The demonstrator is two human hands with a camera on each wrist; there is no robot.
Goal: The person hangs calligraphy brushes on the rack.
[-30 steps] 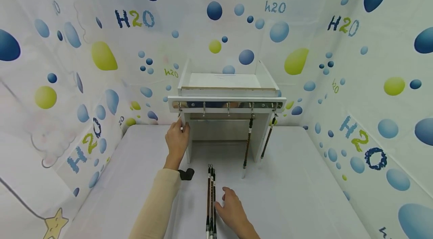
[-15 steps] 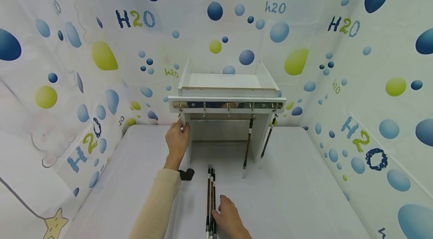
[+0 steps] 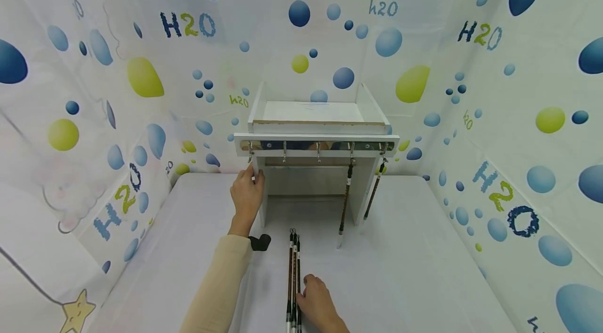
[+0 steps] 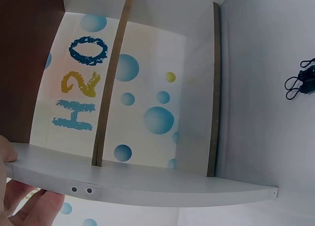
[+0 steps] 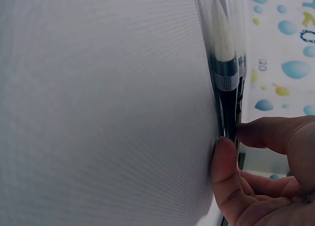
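Note:
In the head view my left hand (image 3: 246, 194) grips the front edge of the left side panel of a white hook rack (image 3: 320, 130). The left wrist view shows thumb and fingers on either side of that panel (image 4: 147, 189). Several calligraphy brushes (image 3: 290, 275) with dark handles and looped ends lie side by side on the table. My right hand (image 3: 319, 302) pinches the rightmost of them between thumb and forefinger. Up close in the right wrist view, that brush (image 5: 225, 44) has a pale tip under a clear cover. Two more brushes (image 3: 346, 199) hang from the rack's right-hand hooks.
Small metal hooks (image 3: 285, 152) line the rack's front rail, the left ones bare. An open white tray (image 3: 311, 112) tops the rack. A black object (image 3: 260, 243) lies by my left sleeve. Patterned sheets (image 3: 471, 71) enclose the white table (image 3: 405, 270).
My right hand has moved slightly left and down to the lying brushes, and its fingers have closed on one. My left hand and the rack have stayed put.

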